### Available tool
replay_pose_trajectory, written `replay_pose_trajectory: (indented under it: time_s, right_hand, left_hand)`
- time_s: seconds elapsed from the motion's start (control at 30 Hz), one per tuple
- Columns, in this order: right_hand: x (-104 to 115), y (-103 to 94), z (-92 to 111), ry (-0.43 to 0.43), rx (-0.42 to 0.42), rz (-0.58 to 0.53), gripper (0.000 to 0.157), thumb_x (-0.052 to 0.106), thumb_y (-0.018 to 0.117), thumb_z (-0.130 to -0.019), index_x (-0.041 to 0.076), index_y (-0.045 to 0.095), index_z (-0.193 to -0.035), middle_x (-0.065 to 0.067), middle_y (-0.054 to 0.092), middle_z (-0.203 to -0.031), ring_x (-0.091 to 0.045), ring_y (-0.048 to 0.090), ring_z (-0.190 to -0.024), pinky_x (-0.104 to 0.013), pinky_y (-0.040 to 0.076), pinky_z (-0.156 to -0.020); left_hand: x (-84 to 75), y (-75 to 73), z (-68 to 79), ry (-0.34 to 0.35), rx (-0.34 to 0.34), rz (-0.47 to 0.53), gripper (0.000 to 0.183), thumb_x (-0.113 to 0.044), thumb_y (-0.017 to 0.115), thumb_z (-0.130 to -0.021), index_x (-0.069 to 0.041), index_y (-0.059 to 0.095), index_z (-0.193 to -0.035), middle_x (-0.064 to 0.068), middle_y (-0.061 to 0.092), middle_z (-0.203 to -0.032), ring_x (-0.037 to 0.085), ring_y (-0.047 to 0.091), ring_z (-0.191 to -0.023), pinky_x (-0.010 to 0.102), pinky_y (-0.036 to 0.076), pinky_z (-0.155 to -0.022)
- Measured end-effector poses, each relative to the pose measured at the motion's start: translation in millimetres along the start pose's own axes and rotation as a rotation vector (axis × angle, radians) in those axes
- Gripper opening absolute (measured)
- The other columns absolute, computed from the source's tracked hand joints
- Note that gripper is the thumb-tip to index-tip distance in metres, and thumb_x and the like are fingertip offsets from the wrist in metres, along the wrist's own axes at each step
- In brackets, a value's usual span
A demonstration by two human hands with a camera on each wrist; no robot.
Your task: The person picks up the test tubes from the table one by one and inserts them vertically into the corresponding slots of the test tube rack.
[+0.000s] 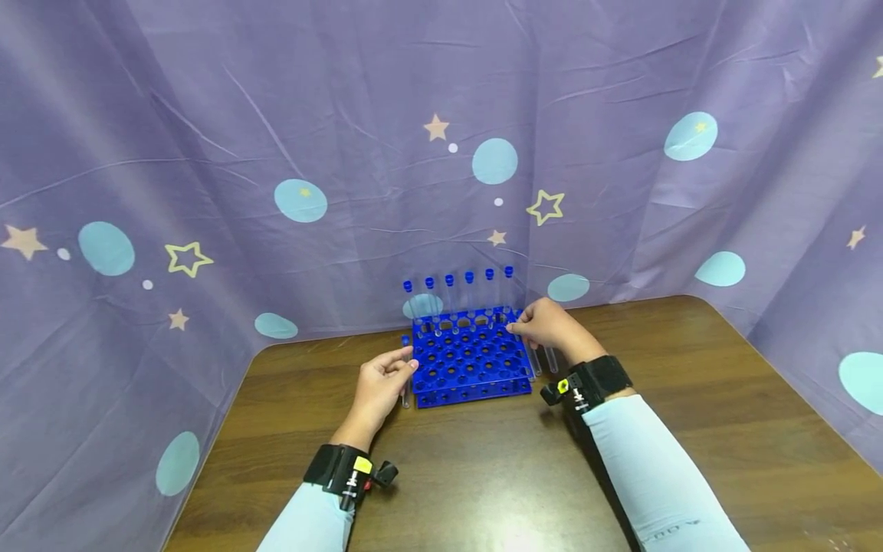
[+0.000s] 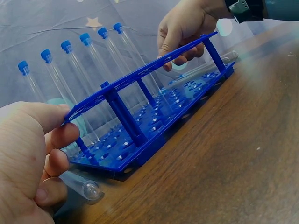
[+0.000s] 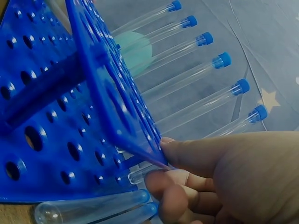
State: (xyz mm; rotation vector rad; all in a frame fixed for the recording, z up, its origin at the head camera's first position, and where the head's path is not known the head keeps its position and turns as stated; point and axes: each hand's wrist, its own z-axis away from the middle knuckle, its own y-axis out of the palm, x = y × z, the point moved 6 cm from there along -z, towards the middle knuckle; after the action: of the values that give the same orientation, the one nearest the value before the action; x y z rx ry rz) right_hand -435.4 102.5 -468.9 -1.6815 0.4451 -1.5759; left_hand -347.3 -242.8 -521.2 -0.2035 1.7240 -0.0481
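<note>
A blue test tube rack (image 1: 476, 392) stands near the back of the table. Several clear test tubes (image 1: 470, 277) with blue caps stand upright along its back row. My left hand (image 1: 379, 387) pinches the left edge of the rack's top plate between thumb and forefinger; the left wrist view shows the other fingers curled below. At the far right corner, my right hand (image 1: 548, 326) grips the top plate with thumb above and fingers beneath. Beside the rack's left end a loose test tube (image 2: 88, 189) lies on the table, partly hidden by my left hand.
Two more capped tubes (image 3: 93, 207) lie on the table along the rack's right side, partly behind my right hand. A purple curtain (image 1: 372, 100) with stars and blue spots hangs right behind the wooden table (image 1: 476, 475). The rack's front rows hold no tubes.
</note>
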Motion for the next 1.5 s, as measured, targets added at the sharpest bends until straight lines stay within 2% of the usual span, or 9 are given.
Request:
replay_pose_trajectory:
  time_s: [0.23,0.43,0.7,0.83,0.93,1.03,1.17,1.3,1.5]
  right_hand:
    - [-3,2.0,-3,0.031,0.007,-0.064,0.038,0.034,0.081,-0.108,0.008,0.082,-0.079,-0.001,0.07,-0.063,-0.021,0.067,-0.061,-0.029,0.05,-0.057]
    - [-7,3.3,-5,0.046,0.018,-0.096,0.038,0.033,0.082,-0.107,0.002,0.083,-0.086,0.0,0.07,-0.064,-0.02,0.067,-0.061,-0.03,0.052,-0.057]
    - [-10,4.7,-7,0.043,0.018,-0.115,0.039,0.034,0.082,-0.107,0.008,0.082,-0.078,0.001,0.068,-0.062,-0.011,0.057,-0.053,-0.028,0.05,-0.056]
    - [-9,4.0,-6,0.046,0.013,-0.124,0.039,0.033,0.082,-0.107,0.01,0.08,-0.076,0.0,0.068,-0.061,-0.01,0.052,-0.05,-0.027,0.047,-0.054]
    - [-9,4.0,-5,0.046,0.011,-0.126,0.039,0.032,0.082,-0.107,0.01,0.08,-0.075,0.0,0.068,-0.061,-0.009,0.051,-0.049,-0.027,0.047,-0.053]
    - [-9,4.0,-4,0.048,0.005,-0.133,0.039,0.032,0.082,-0.107,0.009,0.08,-0.075,0.0,0.068,-0.061,-0.01,0.05,-0.049,-0.027,0.046,-0.052]
    - [-9,4.3,-4,0.055,0.003,-0.155,0.039,0.032,0.083,-0.106,0.009,0.08,-0.075,0.0,0.067,-0.061,-0.01,0.049,-0.049,-0.027,0.044,-0.052]
    - [-10,7.5,-6,0.067,0.023,-0.167,0.038,0.034,0.083,-0.107,0.01,0.081,-0.077,0.0,0.067,-0.062,-0.01,0.048,-0.05,-0.027,0.044,-0.052]
    - [-10,5.5,-4,0.074,0.009,-0.148,0.037,0.033,0.082,-0.107,0.01,0.082,-0.078,0.0,0.067,-0.061,-0.011,0.05,-0.051,-0.028,0.044,-0.052]
  left_hand:
    - [0.1,-1.1,-1.4,0.005,0.0,-0.022,0.037,-0.01,0.083,-0.103,0.002,0.079,-0.138,0.004,0.075,-0.083,0.009,0.055,-0.057,0.022,0.049,-0.057]
    - [0.6,-0.4,-1.5,0.006,0.002,-0.014,0.036,-0.009,0.083,-0.103,0.003,0.079,-0.137,-0.001,0.074,-0.081,0.009,0.056,-0.057,0.021,0.05,-0.057]
    - [-3.3,-3.5,-2.7,-0.017,-0.045,-0.055,0.03,-0.014,0.079,-0.107,-0.003,0.082,-0.135,0.0,0.079,-0.087,0.01,0.061,-0.062,0.023,0.053,-0.058]
    - [-9.6,-9.3,-3.7,-0.023,-0.125,-0.157,0.026,-0.012,0.074,-0.106,-0.002,0.083,-0.129,0.007,0.081,-0.091,0.011,0.067,-0.067,0.022,0.057,-0.061]
    - [-14.9,-14.7,-4.6,-0.018,-0.194,-0.303,0.025,-0.011,0.071,-0.104,-0.002,0.085,-0.123,0.009,0.081,-0.095,0.012,0.069,-0.077,0.021,0.057,-0.068]
    - [-21.6,-18.9,-5.4,-0.008,-0.23,-0.45,0.025,-0.01,0.07,-0.101,-0.003,0.086,-0.119,0.011,0.082,-0.1,0.02,0.073,-0.089,0.027,0.056,-0.077]
    - [-27.3,-21.5,-7.8,-0.03,-0.191,-0.6,0.032,-0.015,0.067,-0.1,-0.004,0.083,-0.125,0.013,0.082,-0.105,0.03,0.075,-0.095,0.042,0.058,-0.082]
    - [-21.4,-21.7,-10.9,-0.121,-0.087,-0.718,0.038,-0.022,0.067,-0.102,-0.003,0.078,-0.133,0.014,0.08,-0.112,0.031,0.073,-0.097,0.05,0.06,-0.086]
    - [-24.5,-14.7,-19.1,-0.144,0.023,-0.823,0.042,-0.028,0.067,-0.104,0.003,0.076,-0.131,0.024,0.079,-0.13,0.045,0.076,-0.119,0.061,0.062,-0.103]
